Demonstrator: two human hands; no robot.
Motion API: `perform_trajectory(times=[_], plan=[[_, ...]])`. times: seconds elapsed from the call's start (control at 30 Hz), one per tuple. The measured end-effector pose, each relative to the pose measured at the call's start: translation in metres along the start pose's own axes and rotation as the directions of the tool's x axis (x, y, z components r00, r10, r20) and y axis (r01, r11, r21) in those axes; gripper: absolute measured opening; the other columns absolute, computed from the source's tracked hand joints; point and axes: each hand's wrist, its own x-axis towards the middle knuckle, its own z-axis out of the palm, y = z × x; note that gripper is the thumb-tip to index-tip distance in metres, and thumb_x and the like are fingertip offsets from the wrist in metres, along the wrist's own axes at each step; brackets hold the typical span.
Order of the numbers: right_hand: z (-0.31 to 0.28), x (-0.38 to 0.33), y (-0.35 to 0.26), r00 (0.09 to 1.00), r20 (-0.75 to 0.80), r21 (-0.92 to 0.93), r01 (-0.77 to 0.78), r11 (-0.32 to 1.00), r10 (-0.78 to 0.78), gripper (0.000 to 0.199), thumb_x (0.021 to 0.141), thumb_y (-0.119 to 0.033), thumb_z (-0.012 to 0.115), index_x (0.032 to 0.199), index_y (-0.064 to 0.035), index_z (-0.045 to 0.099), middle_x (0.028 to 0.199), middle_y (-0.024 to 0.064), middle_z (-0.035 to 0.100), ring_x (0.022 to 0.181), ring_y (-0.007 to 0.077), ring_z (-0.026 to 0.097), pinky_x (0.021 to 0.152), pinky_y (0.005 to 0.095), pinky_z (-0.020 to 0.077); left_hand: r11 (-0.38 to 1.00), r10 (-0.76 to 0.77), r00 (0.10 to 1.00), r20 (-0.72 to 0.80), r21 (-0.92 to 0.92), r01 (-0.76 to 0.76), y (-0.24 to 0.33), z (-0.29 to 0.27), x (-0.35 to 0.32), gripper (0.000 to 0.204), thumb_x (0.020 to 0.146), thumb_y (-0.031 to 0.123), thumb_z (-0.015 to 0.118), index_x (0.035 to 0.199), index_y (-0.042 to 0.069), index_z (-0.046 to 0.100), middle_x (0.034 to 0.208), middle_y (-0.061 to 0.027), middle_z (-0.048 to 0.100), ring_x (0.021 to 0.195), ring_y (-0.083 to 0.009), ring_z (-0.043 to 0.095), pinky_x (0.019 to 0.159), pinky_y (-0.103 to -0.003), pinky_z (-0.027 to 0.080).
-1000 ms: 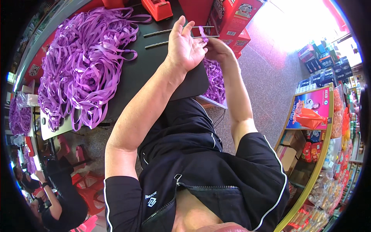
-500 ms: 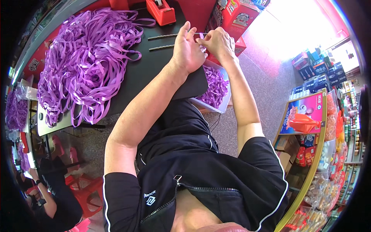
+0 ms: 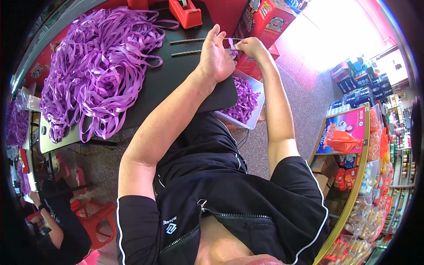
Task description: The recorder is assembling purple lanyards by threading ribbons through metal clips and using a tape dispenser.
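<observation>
Head view: narrow purple ribbon [image 3: 232, 43].

Left hand [image 3: 217, 57] loosely open, fingers [image 3: 214, 35] raised; right hand [image 3: 251, 47] pinching.

Shop, stocked shelves [image 3: 401, 186], bagged goods [image 3: 363, 221]

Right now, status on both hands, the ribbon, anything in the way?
Left hand at two rods. Right hand at the small purple ribbon by them, both grips unclear. Ribbon heap lies left, apart from both hands.
</observation>
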Motion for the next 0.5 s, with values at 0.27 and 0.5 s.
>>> perform_trajectory(times=[0.27,0.5], plan=[[-0.014,-0.04,-0.038,0.987,-0.145,-0.082,-0.08,0.993,0.068,0.028,0.081,-0.039,0.062,0.092,-0.0167,0.074,0.082,0.0132,0.069,0.087,0.0319,0.067,0.078,0.0386,0.0494,1.0,-0.014,0.993,-0.117,0.018,0.016,0.005,0.01,-0.009,0.091,0.083,0.064,0.048,0.15,0.019,0.008,0.15,-0.033,-0.005,0.141,-0.0411,0.004,0.112,-0.053,-0.001],[0.01,-0.021,-0.023,0.994,-0.055,0.172,-0.086,0.981,0.096,0.035,0.076,-0.038,0.069,0.091,-0.0072,0.074,0.08,0.0142,0.07,0.081,0.0243,0.067,0.078,0.036,0.0496,1.0,0.012,0.997,-0.071,0.0,-0.012,0.001,0.0,-0.001,0.087,0.085,0.06,0.05,0.149,0.017,0.01,0.145,-0.0321,0.019,0.131,-0.0396,0.03,0.109,-0.05,0.02]])
